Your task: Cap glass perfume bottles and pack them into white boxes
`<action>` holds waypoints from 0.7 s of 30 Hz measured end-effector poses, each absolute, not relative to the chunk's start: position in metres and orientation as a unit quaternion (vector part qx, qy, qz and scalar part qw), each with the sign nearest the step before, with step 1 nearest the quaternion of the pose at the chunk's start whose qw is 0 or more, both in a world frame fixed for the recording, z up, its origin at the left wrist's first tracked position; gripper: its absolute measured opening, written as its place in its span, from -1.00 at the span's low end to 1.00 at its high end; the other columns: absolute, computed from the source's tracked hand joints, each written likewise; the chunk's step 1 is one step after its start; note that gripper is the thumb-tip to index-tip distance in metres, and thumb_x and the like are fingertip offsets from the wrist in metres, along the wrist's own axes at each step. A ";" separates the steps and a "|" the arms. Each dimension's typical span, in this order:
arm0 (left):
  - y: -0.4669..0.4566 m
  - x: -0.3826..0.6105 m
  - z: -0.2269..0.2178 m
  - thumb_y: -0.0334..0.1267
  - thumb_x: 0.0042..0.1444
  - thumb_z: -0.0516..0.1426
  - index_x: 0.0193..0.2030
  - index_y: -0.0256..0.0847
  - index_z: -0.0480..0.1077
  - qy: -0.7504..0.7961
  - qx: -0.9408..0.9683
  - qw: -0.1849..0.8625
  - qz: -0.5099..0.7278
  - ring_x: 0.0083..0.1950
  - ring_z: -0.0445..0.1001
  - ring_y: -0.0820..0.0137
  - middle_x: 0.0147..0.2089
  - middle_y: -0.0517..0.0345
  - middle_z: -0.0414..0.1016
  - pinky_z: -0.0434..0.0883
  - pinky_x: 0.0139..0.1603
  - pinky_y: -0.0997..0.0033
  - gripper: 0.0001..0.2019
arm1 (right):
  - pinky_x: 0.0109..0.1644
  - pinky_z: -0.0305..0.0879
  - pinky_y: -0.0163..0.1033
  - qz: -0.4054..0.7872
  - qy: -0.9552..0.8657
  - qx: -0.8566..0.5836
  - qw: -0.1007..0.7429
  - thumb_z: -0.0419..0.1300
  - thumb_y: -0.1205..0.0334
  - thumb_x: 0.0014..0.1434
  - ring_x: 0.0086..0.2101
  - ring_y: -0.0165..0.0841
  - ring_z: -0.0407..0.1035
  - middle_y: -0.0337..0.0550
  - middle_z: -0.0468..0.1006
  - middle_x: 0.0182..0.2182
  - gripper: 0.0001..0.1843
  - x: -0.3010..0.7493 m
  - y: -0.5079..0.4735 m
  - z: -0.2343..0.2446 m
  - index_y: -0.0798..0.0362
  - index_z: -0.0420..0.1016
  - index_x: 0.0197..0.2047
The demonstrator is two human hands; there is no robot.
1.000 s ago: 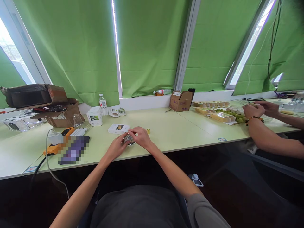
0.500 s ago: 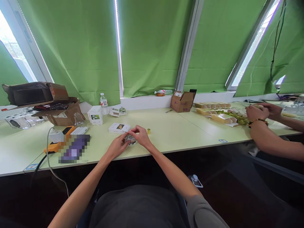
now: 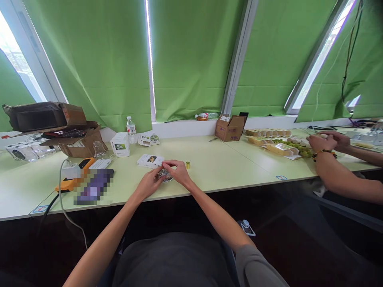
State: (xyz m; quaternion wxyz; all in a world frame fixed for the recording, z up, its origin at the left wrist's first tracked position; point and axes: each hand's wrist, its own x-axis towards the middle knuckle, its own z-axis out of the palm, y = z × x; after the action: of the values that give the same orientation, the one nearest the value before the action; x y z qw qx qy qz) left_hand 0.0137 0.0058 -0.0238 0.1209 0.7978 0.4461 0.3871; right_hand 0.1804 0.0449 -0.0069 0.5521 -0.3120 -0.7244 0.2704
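Observation:
A small, shiny clear-glass object sits at the table's front part, partly covered by my fingers. My left hand is closed around its left side. Over the top of it, my right hand holds thumb and forefinger together in a pinch; what lies between those fingertips is too small to make out. The fingertips of both hands meet above the glass. Just right of my right hand stands a little gold-coloured cylinder. Behind my left hand lies a flat white box with a picture on it.
To the left are a blurred purple item, an orange-and-black device with cables, a white carton and cardboard boxes. A brown box stands at the back. At right, a co-worker's hands work beside yellow trays.
My hands stay at the glass object, with only slight finger movement. The co-worker's hands have shifted a little. The view has moved very slightly.

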 end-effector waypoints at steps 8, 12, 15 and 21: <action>0.005 0.014 -0.022 -0.14 0.24 0.02 0.29 -0.10 0.21 0.447 0.804 0.113 0.376 -0.23 0.46 0.33 -0.04 0.04 0.51 0.40 -0.11 0.32 -0.52 | -0.12 0.43 -0.18 0.296 -0.737 -0.309 0.524 0.19 0.19 0.12 -0.20 -0.26 0.51 -0.11 0.64 -0.27 -0.81 0.188 0.047 0.001 0.05 0.64 -0.30; 0.004 0.015 -0.022 -0.12 0.24 0.02 0.28 -0.08 0.23 0.442 0.802 0.118 0.385 -0.19 0.48 0.31 0.05 0.04 0.49 0.41 -0.10 0.31 -0.53 | -0.14 0.45 -0.19 0.336 -0.723 -0.310 0.518 0.22 0.15 0.10 -0.24 -0.27 0.52 -0.12 0.64 -0.31 -0.80 0.189 0.050 0.000 0.06 0.63 -0.32; 0.004 0.015 -0.023 -0.11 0.24 0.03 0.27 -0.06 0.24 0.439 0.799 0.124 0.391 -0.16 0.49 0.30 0.12 0.04 0.45 0.41 -0.07 0.29 -0.54 | -0.16 0.45 -0.19 0.339 -0.715 -0.312 0.526 0.24 0.13 0.08 -0.28 -0.28 0.52 -0.12 0.64 -0.33 -0.79 0.188 0.051 -0.002 0.07 0.62 -0.33; 0.004 0.015 -0.023 -0.11 0.24 0.02 0.30 -0.05 0.20 0.445 0.799 0.129 0.384 -0.17 0.49 0.30 0.13 0.06 0.45 0.41 -0.05 0.28 -0.52 | -0.21 0.44 -0.22 0.341 -0.701 -0.318 0.540 0.27 0.09 0.05 -0.32 -0.29 0.51 -0.11 0.62 -0.36 -0.77 0.185 0.054 -0.006 0.09 0.59 -0.37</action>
State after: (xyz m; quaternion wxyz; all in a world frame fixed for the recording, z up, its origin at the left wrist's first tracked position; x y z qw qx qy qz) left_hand 0.0148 0.0044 -0.0230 0.1293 0.7989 0.4446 0.3838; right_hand 0.1852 0.0538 -0.0063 0.5397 -0.3180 -0.7008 0.3412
